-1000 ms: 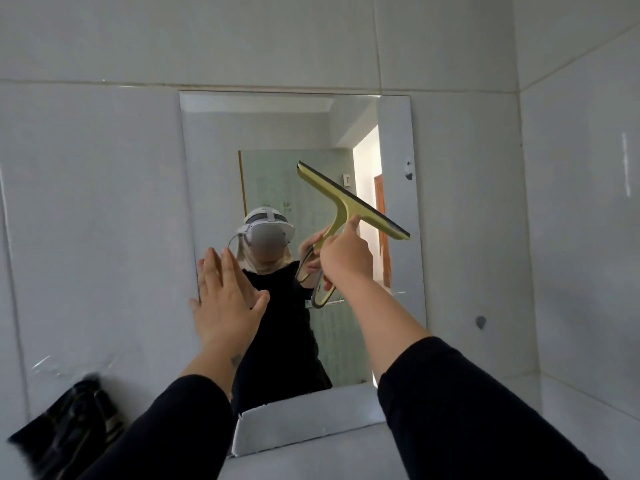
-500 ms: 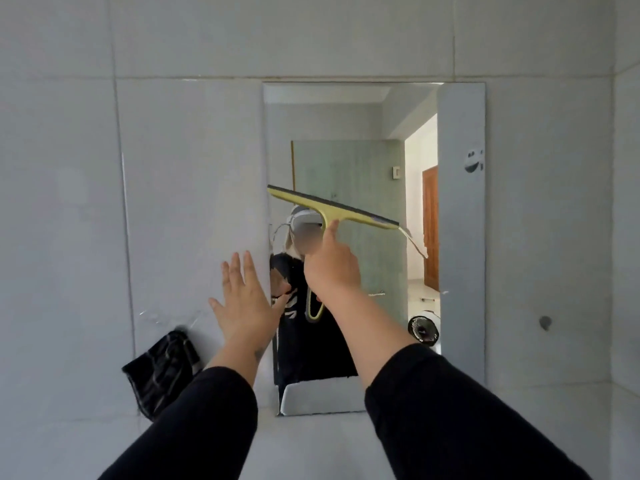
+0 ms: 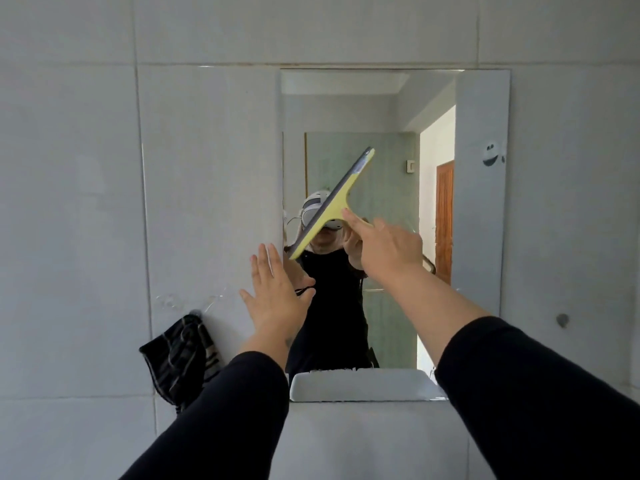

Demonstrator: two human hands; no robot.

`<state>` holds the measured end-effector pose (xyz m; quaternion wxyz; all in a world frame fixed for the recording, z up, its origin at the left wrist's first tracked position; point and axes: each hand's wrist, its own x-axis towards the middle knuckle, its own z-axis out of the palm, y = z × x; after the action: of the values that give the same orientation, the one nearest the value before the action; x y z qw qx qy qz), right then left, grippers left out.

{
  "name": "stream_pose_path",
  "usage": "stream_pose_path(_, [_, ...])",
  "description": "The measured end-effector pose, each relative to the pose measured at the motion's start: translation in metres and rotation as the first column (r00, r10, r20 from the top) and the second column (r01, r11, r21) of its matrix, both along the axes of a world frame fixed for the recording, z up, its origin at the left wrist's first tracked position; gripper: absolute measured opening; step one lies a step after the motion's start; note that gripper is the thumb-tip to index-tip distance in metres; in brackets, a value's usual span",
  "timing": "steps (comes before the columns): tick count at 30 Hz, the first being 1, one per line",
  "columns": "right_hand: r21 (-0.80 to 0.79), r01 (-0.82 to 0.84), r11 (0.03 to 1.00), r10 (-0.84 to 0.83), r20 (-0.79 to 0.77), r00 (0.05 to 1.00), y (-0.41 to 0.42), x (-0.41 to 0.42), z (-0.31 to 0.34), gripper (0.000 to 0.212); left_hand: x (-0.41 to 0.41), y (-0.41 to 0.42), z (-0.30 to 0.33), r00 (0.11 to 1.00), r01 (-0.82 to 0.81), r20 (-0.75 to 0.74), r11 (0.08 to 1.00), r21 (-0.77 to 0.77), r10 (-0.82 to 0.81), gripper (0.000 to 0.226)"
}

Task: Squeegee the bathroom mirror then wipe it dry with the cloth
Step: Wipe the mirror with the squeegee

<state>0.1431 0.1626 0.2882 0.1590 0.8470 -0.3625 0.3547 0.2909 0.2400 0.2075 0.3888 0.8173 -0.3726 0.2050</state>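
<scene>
A rectangular mirror [image 3: 481, 237] hangs on the grey tiled wall. A yellow squeegee [image 3: 334, 202] with a dark rubber blade is tilted steeply, its lower end near the mirror's left edge and its upper end up to the right. My right hand [image 3: 384, 247] grips its handle, index finger stretched along it. Spread flat with fingers apart, my left hand [image 3: 277, 299] rests at the mirror's left edge and holds nothing. A dark striped cloth [image 3: 183, 355] hangs on the wall to the lower left of the mirror.
A white basin edge [image 3: 360, 386] shows reflected at the bottom of the mirror. A small hook [image 3: 562, 319] sits on the wall at the right. A sticker mark [image 3: 491, 154] is on the mirror's upper right.
The squeegee has turned from nearly level to steeply tilted, its left end dropping toward the mirror's left edge. The view has shifted so the mirror sits further right. My left hand stays flat.
</scene>
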Motion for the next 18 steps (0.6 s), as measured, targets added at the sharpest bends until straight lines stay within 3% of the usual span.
stream_pose_path(8, [-0.119,0.061,0.991,-0.060,0.010,0.998,-0.021,-0.018,0.010,0.070,-0.018,-0.022,0.002,1.000,0.022,-0.010,0.999,0.031,-0.022,0.110])
stream_pose_path(12, [-0.205,0.104,0.973,-0.110,-0.017,0.994,-0.031,-0.029,0.016,0.069,-0.029,-0.036,-0.005,0.999,-0.047,0.009,0.997,0.068,0.047,0.116])
stream_pose_path(18, [-0.206,0.154,0.966,-0.169,-0.057,0.984,-0.041,-0.059,0.027,0.064,-0.053,-0.060,-0.006,0.994,-0.112,0.022,0.990,0.081,0.111,0.115])
